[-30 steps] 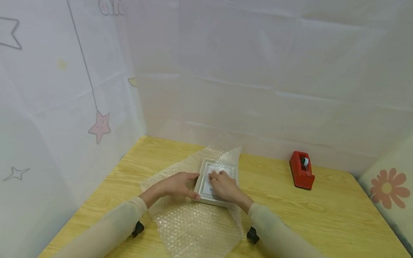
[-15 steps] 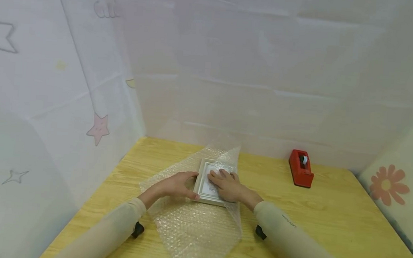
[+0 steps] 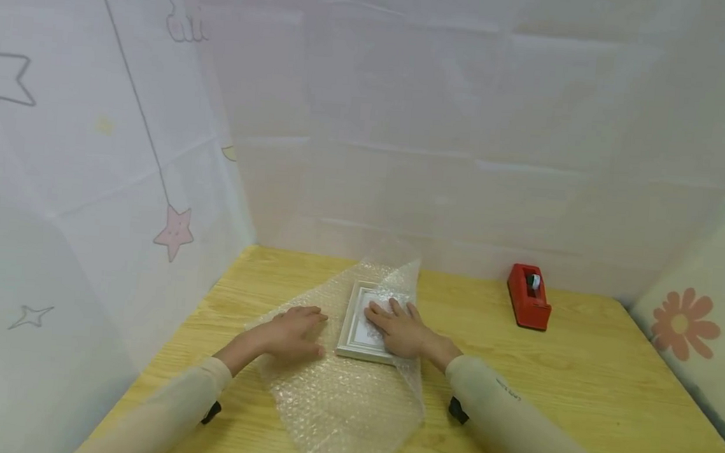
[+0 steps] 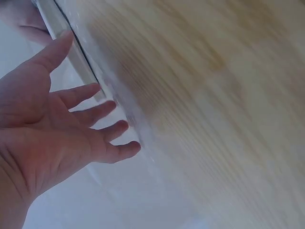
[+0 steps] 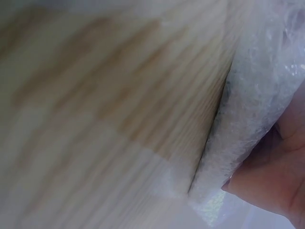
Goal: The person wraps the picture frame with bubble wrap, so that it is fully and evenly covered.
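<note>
A white picture frame (image 3: 363, 354) lies face up on a sheet of bubble wrap (image 3: 350, 401), whose right side is folded over the frame's right part. My right hand (image 3: 402, 331) rests with spread fingers on that fold and the frame's front. In the right wrist view, the thumb of the right hand (image 5: 271, 179) lies against the bubble wrap (image 5: 243, 109) along the frame's side. My left hand (image 3: 292, 334) is over the wrap left of the frame, fingers spread and holding nothing. The left wrist view shows its palm (image 4: 52, 124) beside the frame's edge (image 4: 78, 62).
A red tape dispenser (image 3: 529, 298) with a roll in it stands at the back right of the wooden table (image 3: 566, 381). Printed cloth walls (image 3: 403, 187) enclose the table behind and on both sides.
My left hand has let go of the frame's left edge and moved left. The right hand has flattened from bent fingers to spread ones on the fold and frame.
</note>
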Demonstrator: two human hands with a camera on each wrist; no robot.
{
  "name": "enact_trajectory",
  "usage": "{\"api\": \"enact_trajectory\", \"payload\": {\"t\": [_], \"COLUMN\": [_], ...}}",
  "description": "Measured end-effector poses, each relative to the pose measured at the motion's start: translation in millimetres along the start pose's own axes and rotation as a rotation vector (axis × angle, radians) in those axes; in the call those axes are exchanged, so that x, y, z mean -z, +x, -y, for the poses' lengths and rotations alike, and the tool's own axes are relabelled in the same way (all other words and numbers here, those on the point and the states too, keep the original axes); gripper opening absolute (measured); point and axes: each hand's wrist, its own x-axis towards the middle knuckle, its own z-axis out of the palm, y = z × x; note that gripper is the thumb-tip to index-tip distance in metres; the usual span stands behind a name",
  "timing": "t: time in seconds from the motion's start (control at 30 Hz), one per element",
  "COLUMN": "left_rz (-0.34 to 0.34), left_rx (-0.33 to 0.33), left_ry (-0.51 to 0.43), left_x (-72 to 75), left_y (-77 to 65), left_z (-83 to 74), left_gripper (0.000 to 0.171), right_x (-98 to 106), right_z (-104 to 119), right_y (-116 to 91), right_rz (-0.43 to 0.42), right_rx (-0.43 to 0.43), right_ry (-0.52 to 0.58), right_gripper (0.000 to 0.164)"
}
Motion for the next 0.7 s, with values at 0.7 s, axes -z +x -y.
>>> {"api": "enact_trajectory", "payload": {"t": [0.7], "left_rz": [-0.132], "left_rx": [0.382], "left_ry": [-0.378], "left_x": [29.0], "left_y": [-50.3], "left_z": [68.5], "left_gripper": [0.053], "right_x": [-1.8], "right_z": [-5.2], "right_y": [0.4], "right_rz": [-0.027], "right_rx": [-0.027], "right_ry": [0.185], "right_gripper": [0.068]}}
